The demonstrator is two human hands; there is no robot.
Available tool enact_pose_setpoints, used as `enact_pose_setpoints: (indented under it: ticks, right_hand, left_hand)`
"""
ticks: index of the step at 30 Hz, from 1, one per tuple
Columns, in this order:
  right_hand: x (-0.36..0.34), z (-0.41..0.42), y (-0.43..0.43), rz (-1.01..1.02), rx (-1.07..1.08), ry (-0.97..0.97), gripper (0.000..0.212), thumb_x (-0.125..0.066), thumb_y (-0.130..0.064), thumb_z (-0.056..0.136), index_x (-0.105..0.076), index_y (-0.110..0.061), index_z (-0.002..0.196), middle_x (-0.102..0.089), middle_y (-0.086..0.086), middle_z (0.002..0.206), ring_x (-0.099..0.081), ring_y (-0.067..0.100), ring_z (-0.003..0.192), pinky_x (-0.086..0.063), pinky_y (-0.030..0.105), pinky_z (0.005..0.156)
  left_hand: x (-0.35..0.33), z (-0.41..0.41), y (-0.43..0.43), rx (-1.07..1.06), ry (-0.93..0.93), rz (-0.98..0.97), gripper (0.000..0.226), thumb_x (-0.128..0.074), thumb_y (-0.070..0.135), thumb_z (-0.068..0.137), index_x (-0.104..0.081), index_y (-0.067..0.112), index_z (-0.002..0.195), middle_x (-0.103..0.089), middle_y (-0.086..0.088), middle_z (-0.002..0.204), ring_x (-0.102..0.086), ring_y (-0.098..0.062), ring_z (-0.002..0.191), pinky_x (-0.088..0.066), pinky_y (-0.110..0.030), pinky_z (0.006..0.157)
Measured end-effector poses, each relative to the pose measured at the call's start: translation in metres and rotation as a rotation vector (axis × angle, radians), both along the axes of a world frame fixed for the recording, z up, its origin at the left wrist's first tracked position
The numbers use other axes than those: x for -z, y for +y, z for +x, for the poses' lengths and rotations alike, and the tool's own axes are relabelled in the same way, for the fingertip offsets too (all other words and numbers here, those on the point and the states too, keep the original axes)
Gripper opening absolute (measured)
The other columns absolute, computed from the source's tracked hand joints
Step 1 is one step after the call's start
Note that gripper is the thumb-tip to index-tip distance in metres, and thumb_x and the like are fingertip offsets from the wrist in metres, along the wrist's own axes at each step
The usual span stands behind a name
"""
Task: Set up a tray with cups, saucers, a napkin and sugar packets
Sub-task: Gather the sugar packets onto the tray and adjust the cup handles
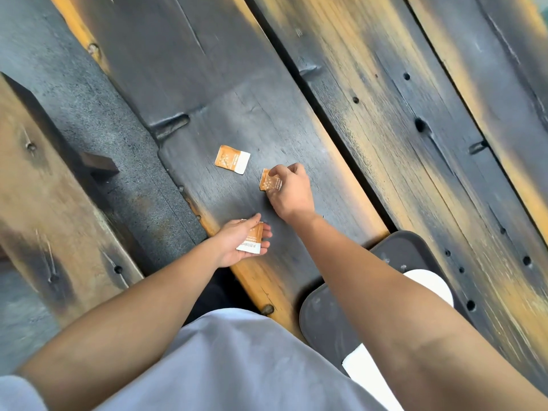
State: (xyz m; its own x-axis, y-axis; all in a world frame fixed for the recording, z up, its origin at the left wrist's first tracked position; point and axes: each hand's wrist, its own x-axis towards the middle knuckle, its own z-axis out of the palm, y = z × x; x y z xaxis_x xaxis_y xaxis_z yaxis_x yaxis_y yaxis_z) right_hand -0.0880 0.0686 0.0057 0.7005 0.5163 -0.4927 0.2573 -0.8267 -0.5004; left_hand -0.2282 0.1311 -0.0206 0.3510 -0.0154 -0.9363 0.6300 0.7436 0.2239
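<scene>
Orange-and-white paper sugar packet (251, 238), flat and rectangular, lies in the upturned left hand (241, 243), thumb pressing it to the palm, white end toward the person. Right hand (289, 191) pinches a second packet (268, 181) by its upper edge, just above the planks. Third packet (232, 159) lies loose beside it, white end right. Charred, grooved wooden table (385, 120); dark plastic tray (332, 321) at its near edge.
</scene>
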Motion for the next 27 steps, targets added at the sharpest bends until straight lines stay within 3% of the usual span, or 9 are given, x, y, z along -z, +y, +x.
enact_pose_setpoints:
  ticks: [4, 12, 16, 19, 27]
  right_hand:
    - [0.004, -0.002, -0.001, -0.053, -0.030, -0.038, 0.038, -0.061, -0.018, 0.091, -0.058, -0.026, 0.128, -0.042, 0.006, 0.130, -0.038, 0.029, 0.119, -0.044, 0.036, 0.090]
    - [0.011, 0.004, -0.004, -0.058, 0.081, 0.055, 0.034, -0.062, -0.016, 0.091, -0.055, -0.021, 0.123, -0.048, 0.008, 0.125, -0.044, 0.030, 0.122, -0.045, 0.041, 0.098]
    - [0.013, 0.006, -0.012, -0.100, 0.149, 0.096, 0.021, -0.062, -0.014, 0.090, -0.059, -0.015, 0.111, -0.058, 0.009, 0.117, -0.055, 0.029, 0.109, -0.046, 0.036, 0.089]
    - [0.013, 0.007, -0.023, -0.090, 0.240, 0.154, 0.004, -0.062, -0.013, 0.091, -0.058, -0.013, 0.090, -0.063, 0.006, 0.089, -0.058, 0.025, 0.089, -0.040, 0.029, 0.072]
    - [0.001, -0.006, -0.055, 0.003, 0.461, 0.313, 0.014, -0.060, -0.016, 0.095, -0.058, -0.015, 0.082, -0.059, 0.003, 0.079, -0.053, 0.020, 0.075, -0.040, 0.027, 0.069]
  left_hand:
    - [0.002, 0.002, 0.001, 0.001, 0.003, -0.007, 0.034, -0.061, 0.036, 0.097, -0.071, 0.004, 0.097, -0.077, -0.011, 0.083, -0.073, -0.024, 0.063, -0.060, -0.034, 0.058]
    - [0.003, 0.007, 0.003, 0.049, 0.011, -0.009, 0.035, -0.060, 0.037, 0.098, -0.072, 0.004, 0.095, -0.077, -0.009, 0.081, -0.070, -0.022, 0.058, -0.060, -0.034, 0.058]
    - [0.003, 0.006, 0.005, 0.071, -0.001, -0.015, 0.036, -0.059, 0.037, 0.098, -0.072, 0.003, 0.097, -0.077, -0.009, 0.081, -0.067, -0.021, 0.056, -0.060, -0.035, 0.060]
    - [0.002, 0.005, 0.004, 0.092, -0.014, -0.002, 0.037, -0.056, 0.037, 0.100, -0.071, 0.003, 0.097, -0.075, -0.007, 0.076, -0.063, -0.020, 0.054, -0.060, -0.035, 0.060]
    - [-0.002, 0.005, -0.002, 0.053, -0.015, 0.032, 0.037, -0.052, 0.037, 0.102, -0.067, 0.004, 0.094, -0.064, -0.004, 0.065, -0.053, -0.019, 0.048, -0.056, -0.034, 0.060]
